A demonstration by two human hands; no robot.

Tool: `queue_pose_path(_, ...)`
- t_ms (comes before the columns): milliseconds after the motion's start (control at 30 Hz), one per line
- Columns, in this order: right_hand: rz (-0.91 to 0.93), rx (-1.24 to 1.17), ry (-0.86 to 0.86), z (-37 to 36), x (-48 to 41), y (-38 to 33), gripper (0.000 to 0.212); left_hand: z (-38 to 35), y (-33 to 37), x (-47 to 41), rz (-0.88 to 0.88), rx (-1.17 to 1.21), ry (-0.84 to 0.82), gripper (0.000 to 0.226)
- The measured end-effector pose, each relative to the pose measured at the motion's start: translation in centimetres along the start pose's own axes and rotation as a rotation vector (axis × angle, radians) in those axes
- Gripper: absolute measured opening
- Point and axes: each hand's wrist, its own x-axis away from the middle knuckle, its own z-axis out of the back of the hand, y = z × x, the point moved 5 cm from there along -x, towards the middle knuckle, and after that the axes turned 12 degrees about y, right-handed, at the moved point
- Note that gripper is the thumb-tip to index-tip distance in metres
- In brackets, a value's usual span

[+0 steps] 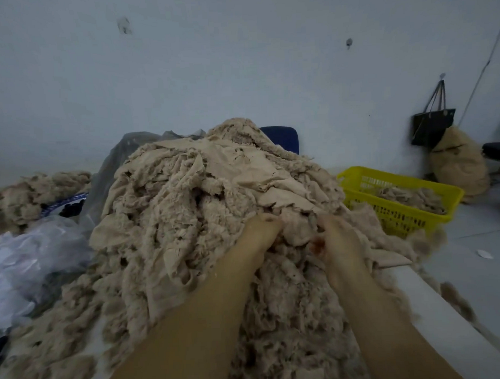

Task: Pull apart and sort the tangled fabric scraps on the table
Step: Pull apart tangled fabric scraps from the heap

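A big heap of tangled beige fabric scraps (203,191) covers the white table (434,319). Both hands reach into its near right side. My left hand (258,231) has its fingers curled into the scraps and grips a bunch of them. My right hand (335,237) grips the scraps just to the right, its fingertips buried in the cloth. A fold of beige fabric (298,230) bulges between the two hands. Motion blur softens both hands.
A yellow plastic basket (364,179) holding some beige scraps stands at the right. Clear plastic bags (33,253) lie at the left, with another scrap pile (28,194) behind them. A blue chair back (284,137), a hanging black bag (433,126) and a stuffed sack (457,165) stand by the wall.
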Motion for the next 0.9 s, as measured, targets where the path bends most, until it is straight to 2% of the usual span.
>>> queue_pose_path(67,0.162,0.257,-0.077,-0.8,0.1,0.3,0.025,0.4,0.8,0.5,-0.065,0.099,-0.003,0.015)
queue_pose_path(100,0.180,0.315,-0.148,-1.3,0.2,0.4,0.022,0.7,1.4,1.2,-0.103,0.177,-0.051,0.017)
queue_pose_path(200,0.079,0.326,-0.369,-2.7,1.6,1.2,0.024,2.0,2.5,3.6,-0.174,0.392,-0.249,0.021)
queue_pose_path(233,0.088,0.312,-0.414,-3.1,2.1,1.3,0.030,2.9,2.7,4.1,-0.174,0.448,-0.258,0.025)
queue_pose_path(333,0.219,0.339,-0.389,-3.8,2.8,0.8,0.043,5.6,2.4,4.3,-0.055,0.663,-0.152,0.026)
queue_pose_path(400,0.268,0.326,-0.324,-4.0,2.9,0.2,0.034,6.4,2.1,4.6,0.007,0.756,-0.126,0.021)
queue_pose_path(467,0.435,0.269,-0.235,-4.0,3.2,-0.9,0.009,6.4,2.2,5.1,0.013,0.799,-0.158,0.021)
queue_pose_path(533,0.759,0.349,-0.259,-4.4,4.3,-2.0,0.035,6.3,2.4,5.4,-0.023,0.774,-0.174,0.021)
queue_pose_path(567,0.884,0.420,-0.347,-5.0,5.0,-2.0,0.049,6.4,2.5,5.6,-0.058,0.726,-0.173,0.021)
queue_pose_path(600,0.950,0.495,-0.444,-5.8,5.6,-1.8,0.054,6.5,2.6,5.9,-0.091,0.671,-0.172,0.021)
queue_pose_path(667,0.947,0.586,-0.570,-6.8,5.7,-1.4,0.040,7.0,2.9,6.3,-0.153,0.606,-0.180,0.021)
queue_pose_path(733,0.886,0.654,-0.549,-6.4,4.2,-0.8,0.027,8.0,3.5,7.0,-0.214,0.625,-0.247,0.023)
queue_pose_path(800,0.820,0.719,-0.515,-5.2,2.8,-0.4,0.027,9.2,3.8,7.2,-0.248,0.666,-0.284,0.023)
queue_pose_path(900,0.776,0.744,-0.491,-4.8,3.0,-0.1,0.021,10.9,3.3,6.5,-0.207,0.790,-0.191,0.013)
